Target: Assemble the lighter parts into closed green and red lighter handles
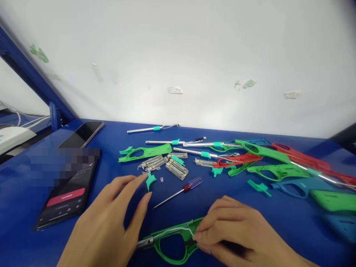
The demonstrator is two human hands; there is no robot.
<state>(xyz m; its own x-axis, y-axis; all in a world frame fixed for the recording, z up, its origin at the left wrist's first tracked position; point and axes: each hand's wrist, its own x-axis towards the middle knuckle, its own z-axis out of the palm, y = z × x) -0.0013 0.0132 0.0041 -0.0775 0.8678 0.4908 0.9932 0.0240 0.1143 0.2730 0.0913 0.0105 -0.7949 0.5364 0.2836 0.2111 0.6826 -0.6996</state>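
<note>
My left hand [111,218] has its thumb and index finger bracketing a small teal trigger piece [150,180], which spans the gap between the fingertips. Closed fingers of my right hand [233,230] grip the right end of a green lighter half-shell [169,259] near the front edge of the view. A metal tube [145,243] lies in that shell's left end, partly behind my left hand. From it a white wire [178,230] runs along the shell to my right fingertips. What lies under those fingers is hidden. Beyond the shell rests a screwdriver [191,184] with a clear purple-red handle.
Clear fuel tanks [177,168] and small pink bits [162,179] lie mid-table. Metal tubes with wires [164,142] lie behind them. Green, red and blue shells [278,172] are heaped right. Two phones [69,189] [83,133] lie left; a white wall [178,55] rises behind.
</note>
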